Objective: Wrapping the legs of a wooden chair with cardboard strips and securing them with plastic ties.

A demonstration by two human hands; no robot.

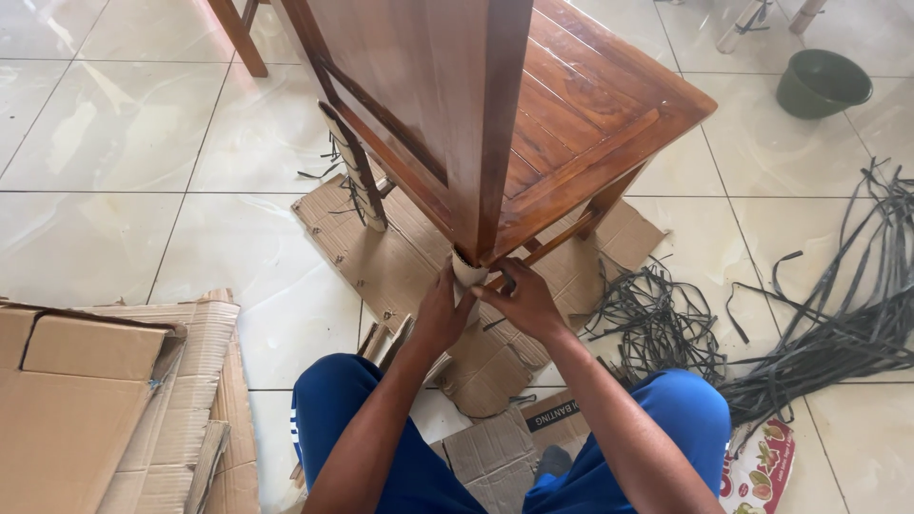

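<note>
Both hands, left hand (443,309) and right hand (519,300), clench fingers around the chair leg's cardboard wrap (467,270) between them

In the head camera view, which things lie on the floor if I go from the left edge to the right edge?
Stack of flattened cardboard → wooden chair with the left hand and right hand at its leg → tangle of dark straps → green bowl.

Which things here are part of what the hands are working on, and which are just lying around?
In use: left hand, right hand, wooden chair, cardboard wrap on its leg.

Lying about: black straps, green bowl, cardboard box, snack bag.
</note>
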